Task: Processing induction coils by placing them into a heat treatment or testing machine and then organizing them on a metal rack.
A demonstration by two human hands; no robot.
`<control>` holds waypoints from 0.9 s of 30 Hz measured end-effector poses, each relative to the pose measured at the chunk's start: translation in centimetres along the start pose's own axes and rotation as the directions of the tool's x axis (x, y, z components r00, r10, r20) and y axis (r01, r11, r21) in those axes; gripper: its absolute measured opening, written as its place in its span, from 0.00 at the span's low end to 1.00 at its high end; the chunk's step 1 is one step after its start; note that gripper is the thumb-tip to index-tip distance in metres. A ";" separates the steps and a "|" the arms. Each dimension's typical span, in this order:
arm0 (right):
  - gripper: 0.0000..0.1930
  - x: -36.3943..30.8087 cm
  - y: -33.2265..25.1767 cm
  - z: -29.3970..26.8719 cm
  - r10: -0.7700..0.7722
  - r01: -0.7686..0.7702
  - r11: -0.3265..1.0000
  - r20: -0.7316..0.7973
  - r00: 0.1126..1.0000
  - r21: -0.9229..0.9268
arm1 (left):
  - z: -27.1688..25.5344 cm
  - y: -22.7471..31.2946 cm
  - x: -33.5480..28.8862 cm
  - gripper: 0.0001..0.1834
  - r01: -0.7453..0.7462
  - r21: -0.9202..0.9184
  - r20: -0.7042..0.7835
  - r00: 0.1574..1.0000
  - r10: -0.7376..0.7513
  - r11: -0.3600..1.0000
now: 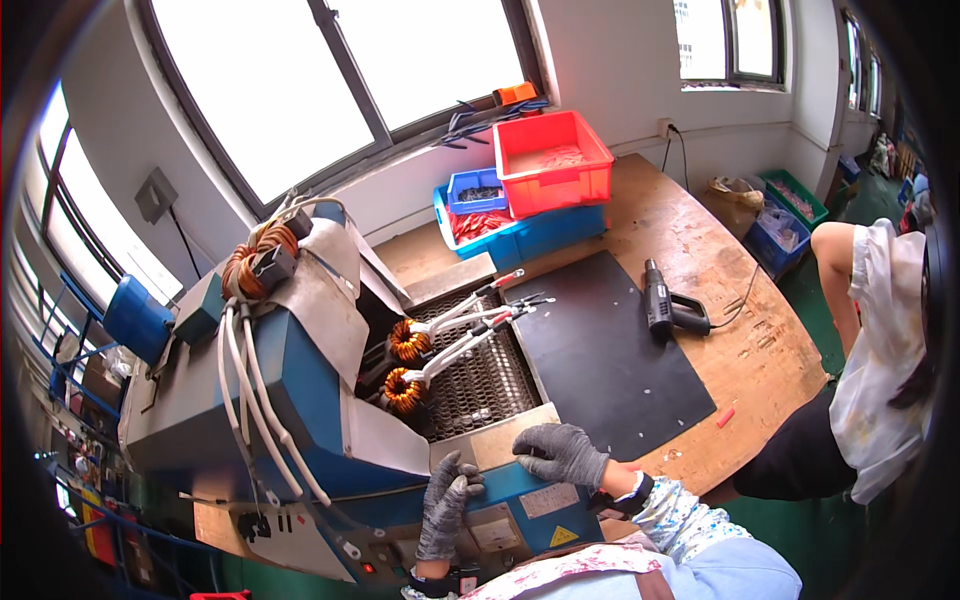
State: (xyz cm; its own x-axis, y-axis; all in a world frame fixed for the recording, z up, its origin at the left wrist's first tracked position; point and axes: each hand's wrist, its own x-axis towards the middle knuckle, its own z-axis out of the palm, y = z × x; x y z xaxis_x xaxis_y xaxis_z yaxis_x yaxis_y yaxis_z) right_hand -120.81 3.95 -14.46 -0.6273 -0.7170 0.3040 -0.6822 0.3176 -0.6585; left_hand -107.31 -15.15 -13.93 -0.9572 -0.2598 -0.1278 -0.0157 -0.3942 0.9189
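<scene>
Grey work gloves cover both hands. My left hand [446,505] is at the front panel of a blue machine [540,500], its fingers loosely bent and apart, with nothing visible in them. Resting on the machine's front edge, my right hand [565,455] has its fingers and thumb slightly apart and holds nothing I can see. Beyond my hands, two copper-wound ring coils, a nearer one [404,391] and a farther one [409,341], sit at the machine's opening on a metal mesh conveyor [480,375]. Their white sleeved leads [465,345] point right, ending in red and bare tips.
Another copper coil [245,272] rests on the machine's hood, leads hanging down. A heat gun [670,308] lies by a black mat [600,350] on the wooden table [690,230]. Red [555,180] and blue [560,235] bins stand behind. Another person [880,340] is at right.
</scene>
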 end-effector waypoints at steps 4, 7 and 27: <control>0.13 5.4 0.7 -0.8 0.201 -0.472 0.417 0.427 0.882 0.777 | -0.4 0.0 2.4 0.27 0.051 -0.105 0.036 0.998 -0.047 0.993; 0.17 11.2 1.5 -0.3 0.360 -0.548 -0.186 0.575 0.734 0.816 | -1.1 -1.2 3.7 0.27 0.086 -0.188 0.081 0.994 -0.072 0.978; 0.09 13.7 4.6 4.4 0.591 -0.467 -0.356 0.582 0.558 0.809 | -3.0 -1.5 4.5 0.29 0.112 -0.193 0.115 0.989 -0.091 0.975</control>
State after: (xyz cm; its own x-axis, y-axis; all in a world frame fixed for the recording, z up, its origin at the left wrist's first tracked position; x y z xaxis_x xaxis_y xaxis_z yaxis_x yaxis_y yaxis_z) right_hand -130.91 -7.15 -16.40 -0.5349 -0.5735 -0.6204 0.8399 -0.2809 -0.4644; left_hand -110.78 -18.37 -16.99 -0.9786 -0.1199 -0.1670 -0.0666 -0.5837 0.8092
